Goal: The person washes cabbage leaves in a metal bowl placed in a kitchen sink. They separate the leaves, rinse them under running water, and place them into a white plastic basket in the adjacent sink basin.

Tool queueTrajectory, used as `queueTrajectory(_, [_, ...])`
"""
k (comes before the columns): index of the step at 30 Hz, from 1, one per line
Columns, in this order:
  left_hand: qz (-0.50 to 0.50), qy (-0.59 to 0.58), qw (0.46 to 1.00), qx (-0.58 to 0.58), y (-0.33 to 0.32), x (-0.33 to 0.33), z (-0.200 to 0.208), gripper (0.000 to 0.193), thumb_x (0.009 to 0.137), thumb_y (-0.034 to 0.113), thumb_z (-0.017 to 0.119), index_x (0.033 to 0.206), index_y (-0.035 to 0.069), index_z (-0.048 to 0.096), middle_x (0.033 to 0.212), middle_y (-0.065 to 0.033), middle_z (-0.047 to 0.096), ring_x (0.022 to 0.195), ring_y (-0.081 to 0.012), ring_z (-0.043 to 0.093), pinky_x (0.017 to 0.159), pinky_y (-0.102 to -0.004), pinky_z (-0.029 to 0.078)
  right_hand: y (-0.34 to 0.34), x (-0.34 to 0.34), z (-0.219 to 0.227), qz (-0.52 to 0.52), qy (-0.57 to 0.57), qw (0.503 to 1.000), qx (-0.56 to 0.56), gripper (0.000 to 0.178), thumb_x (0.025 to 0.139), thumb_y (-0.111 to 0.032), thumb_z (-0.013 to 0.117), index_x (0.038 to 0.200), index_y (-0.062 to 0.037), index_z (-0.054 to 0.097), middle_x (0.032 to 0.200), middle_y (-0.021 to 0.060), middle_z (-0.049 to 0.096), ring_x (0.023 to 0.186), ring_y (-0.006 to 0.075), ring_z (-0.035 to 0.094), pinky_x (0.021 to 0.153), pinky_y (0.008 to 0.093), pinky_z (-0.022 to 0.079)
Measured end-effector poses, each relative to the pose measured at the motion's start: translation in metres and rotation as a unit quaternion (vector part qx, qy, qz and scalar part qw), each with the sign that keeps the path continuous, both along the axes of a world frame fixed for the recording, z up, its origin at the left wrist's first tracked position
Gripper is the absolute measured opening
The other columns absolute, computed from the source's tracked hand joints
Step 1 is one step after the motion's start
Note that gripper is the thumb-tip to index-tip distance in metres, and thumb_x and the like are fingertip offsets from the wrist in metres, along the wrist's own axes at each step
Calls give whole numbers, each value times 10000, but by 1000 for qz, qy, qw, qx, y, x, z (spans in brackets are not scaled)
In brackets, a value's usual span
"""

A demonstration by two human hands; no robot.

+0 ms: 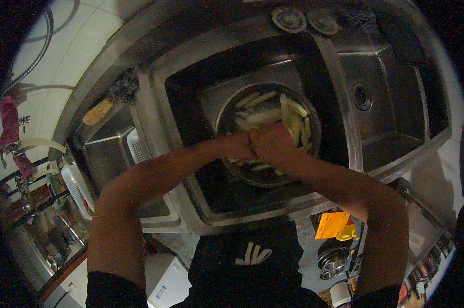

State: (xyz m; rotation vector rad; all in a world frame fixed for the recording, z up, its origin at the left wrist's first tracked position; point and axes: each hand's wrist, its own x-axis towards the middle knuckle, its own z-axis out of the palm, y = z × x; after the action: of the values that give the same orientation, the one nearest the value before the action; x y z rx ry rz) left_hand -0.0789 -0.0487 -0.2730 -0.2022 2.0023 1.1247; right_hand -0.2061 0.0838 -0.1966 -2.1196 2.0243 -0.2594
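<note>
Two closed fists, left hand [237,145] touching right hand [273,143], press together above the metal bowl [226,115] of pale vegetable strips [262,115].

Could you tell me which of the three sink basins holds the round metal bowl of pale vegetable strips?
The middle basin: the bowl sits there under both hands; the right basin holds none.

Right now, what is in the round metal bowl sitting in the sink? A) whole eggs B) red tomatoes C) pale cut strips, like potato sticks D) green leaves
C: the round metal bowl in the middle sink basin holds pale yellowish cut strips, and the left hand and right hand meet, closed, just above them.
</note>
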Motion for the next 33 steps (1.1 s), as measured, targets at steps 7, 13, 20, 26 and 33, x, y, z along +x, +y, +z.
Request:
queueTrajectory(7, [80, 196, 977, -30, 10, 11, -10, 337, 889, 320, 715, 1129, 85, 732, 1031, -146, 759, 886, -362, 733, 785, -510, 585, 5, 6, 1, -67, -58, 988, 126, 166, 825, -198, 684, 892, -53, 731, 815, 156, 736, 748, 322, 742, 629, 487, 588])
queueTrajectory(13, [7, 199, 976, -87, 1, -21, 58, 313, 798, 293, 753, 1004, 58, 756, 952, -197, 750, 869, -407, 728, 785, -533, 577, 5, -12, 12, -54, -81, 951, 292, 224, 780, -233, 760, 893, -39, 751, 879, 152, 746, 796, 327, 748, 672, 512, 596])
queueTrajectory(20, [-142, 213, 951, -175, 1, -31, 101, 258, 734, 274, 762, 923, 100, 777, 855, -176, 743, 814, -399, 733, 742, -527, 579, 29, -8, -53, 155, -209, 953, 153, 184, 860, -182, 696, 897, -4, 728, 843, 147, 726, 727, 283, 726, 624, 485, 574])
queueTrajectory(26, [-141, 283, 928, -197, -6, -31, 120, 279, 760, 273, 768, 970, 91, 746, 822, -169, 730, 785, -407, 726, 731, -529, 577, 49, -24, -18, -277, -750, 422, 427, 230, 933, -268, 646, 805, -78, 658, 635, 48, 578, 521, 198, 562, 479, 353, 440])
queueTrajectory(33, [430, 305, 843, -105, -16, -30, 156, 247, 903, 257, 783, 971, 54, 660, 852, -104, 710, 769, -242, 699, 674, -418, 560, 14, -35, 85, -413, -775, 476, 35, 192, 966, -247, 626, 849, -95, 631, 649, 33, 570, 570, 173, 575, 544, 329, 480])
